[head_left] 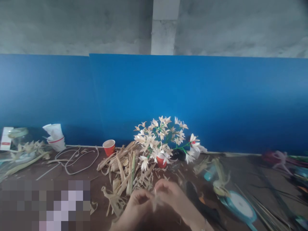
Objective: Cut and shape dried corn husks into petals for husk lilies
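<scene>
In the head view, low in the middle, my left hand [139,206] and my right hand [172,196] meet with fingertips pinched together. Between them is a small pale piece of corn husk [154,202], blurred, its lower end fanning downward. Just beyond the hands stands a bunch of cream husk flowers [151,140] on green stems, in a red cup [161,161]. To the left of the flowers lies a heap of dry corn husks [122,163], close to my left hand.
A red paper cup [109,148] stands behind the husks. Further left are a looped white cable [81,166], a white cup with tissue [56,141] and a glass jar [20,138]. On the right lies a ribbon spool [240,205]. A blue partition [168,89] closes off the back.
</scene>
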A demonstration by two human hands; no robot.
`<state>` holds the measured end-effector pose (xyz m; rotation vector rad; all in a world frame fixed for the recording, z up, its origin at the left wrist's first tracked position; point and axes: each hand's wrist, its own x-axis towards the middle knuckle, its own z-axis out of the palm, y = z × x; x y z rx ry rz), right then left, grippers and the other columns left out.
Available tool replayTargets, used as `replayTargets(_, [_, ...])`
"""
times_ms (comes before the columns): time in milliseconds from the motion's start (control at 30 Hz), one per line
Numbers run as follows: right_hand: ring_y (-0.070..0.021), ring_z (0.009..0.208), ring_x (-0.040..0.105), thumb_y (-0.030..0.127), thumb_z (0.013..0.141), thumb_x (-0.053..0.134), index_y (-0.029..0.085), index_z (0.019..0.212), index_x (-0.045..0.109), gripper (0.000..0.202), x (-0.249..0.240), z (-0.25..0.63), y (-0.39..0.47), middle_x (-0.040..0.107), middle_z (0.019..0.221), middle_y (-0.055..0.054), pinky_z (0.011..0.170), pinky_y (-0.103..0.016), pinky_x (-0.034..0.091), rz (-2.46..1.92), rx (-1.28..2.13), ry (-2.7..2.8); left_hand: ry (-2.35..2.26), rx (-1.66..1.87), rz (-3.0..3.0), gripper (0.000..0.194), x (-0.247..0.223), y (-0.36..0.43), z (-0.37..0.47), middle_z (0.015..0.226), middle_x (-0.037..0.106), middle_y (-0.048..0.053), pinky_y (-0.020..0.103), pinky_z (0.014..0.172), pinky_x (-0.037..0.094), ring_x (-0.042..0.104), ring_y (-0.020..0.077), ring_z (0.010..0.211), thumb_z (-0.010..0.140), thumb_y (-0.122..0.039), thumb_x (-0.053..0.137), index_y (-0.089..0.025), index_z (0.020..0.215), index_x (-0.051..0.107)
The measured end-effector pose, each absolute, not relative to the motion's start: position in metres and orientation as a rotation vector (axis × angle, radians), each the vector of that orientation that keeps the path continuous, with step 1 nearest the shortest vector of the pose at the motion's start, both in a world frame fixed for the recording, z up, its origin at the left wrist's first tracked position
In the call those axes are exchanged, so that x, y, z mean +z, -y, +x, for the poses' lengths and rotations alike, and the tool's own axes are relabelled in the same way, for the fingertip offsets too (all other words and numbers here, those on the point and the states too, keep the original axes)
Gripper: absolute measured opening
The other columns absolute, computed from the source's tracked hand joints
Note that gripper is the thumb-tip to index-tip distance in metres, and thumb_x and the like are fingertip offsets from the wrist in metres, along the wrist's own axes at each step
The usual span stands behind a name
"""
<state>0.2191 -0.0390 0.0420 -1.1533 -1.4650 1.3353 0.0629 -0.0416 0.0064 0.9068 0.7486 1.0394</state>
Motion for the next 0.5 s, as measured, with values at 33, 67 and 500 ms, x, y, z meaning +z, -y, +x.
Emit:
replayTargets(33, [-0.011,0.063,0.046,0.03,0.068,0.063,0.017,0.069,0.062,0.013,0.0434,0.2197,0.04,0.054,0.069,0.002,0.059,-0.021,0.035,-1.136,1.354,1.479,-0.745,1.03,0.921,0.03,0.0064,0.0419,0.0626,0.037,0.046,-0.007,0.015,0.034,0.023,0.03,0.0007,0.029,0.055,-0.039,0.08,-0.013,0.056,0.064])
replayTargets(67, [-0.011,0.063,0.047,0.031,0.068,0.064,0.017,0.068,0.061,0.015,0.045,0.2203,0.0408,0.054,0.07,0.002,0.059,-0.021,0.035,-1.127,1.375,1.482,-0.744,1.023,0.936,0.03,0.0063,0.042,0.0622,0.038,0.048,-0.006,0.015,0.034,0.023,0.03,0.0007,0.029,0.056,-0.039,0.079,-0.013,0.056,0.065])
replayTargets(500, [-0.0089,0.056,0.043,0.026,0.066,0.063,0.016,0.061,0.055,0.013,0.0466,0.2192,0.0427,0.05,0.057,0.005,0.054,-0.02,0.032,-1.233,1.512,1.418,-0.763,0.936,0.997,0.028,0.0064,0.042,0.0605,0.04,0.05,-0.006,0.016,0.034,0.026,0.032,0.0014,0.03,0.056,-0.038,0.079,-0.013,0.056,0.066])
